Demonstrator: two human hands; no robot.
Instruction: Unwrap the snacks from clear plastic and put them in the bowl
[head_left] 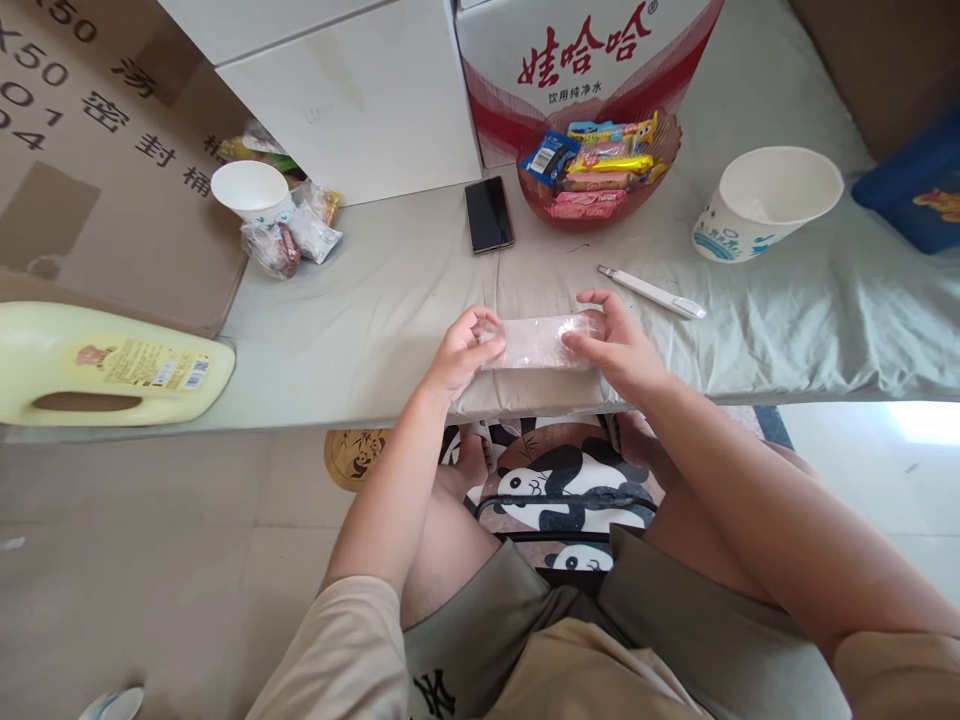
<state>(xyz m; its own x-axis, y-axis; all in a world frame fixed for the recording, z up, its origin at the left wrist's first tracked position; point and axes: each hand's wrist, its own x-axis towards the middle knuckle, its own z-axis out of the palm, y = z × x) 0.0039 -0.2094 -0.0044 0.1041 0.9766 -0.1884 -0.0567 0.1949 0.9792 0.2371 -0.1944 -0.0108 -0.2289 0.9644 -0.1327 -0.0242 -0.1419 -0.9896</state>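
Observation:
Between my two hands, just above the front of the cloth-covered surface, is a clear plastic packet with a shiny, crinkled face (532,343). My left hand (459,350) pinches its left end with thumb and fingers. The right end sits in the grip of my right hand (619,345), thumb on the near side and index finger raised. What the packet contains cannot be made out. Beyond my right hand lies a slim white pen-like tool (652,292). A black phone (489,215) rests farther back, beside a reddish bowl (600,215) of wrapped snacks (607,165).
A large paper cup (750,215) stands at right, near a blue object (911,190). At left are a smaller paper cup (251,190), snack wrappers (311,230), a yellow jug (172,375) and a cardboard box (112,200). White boxes (360,110) stand behind.

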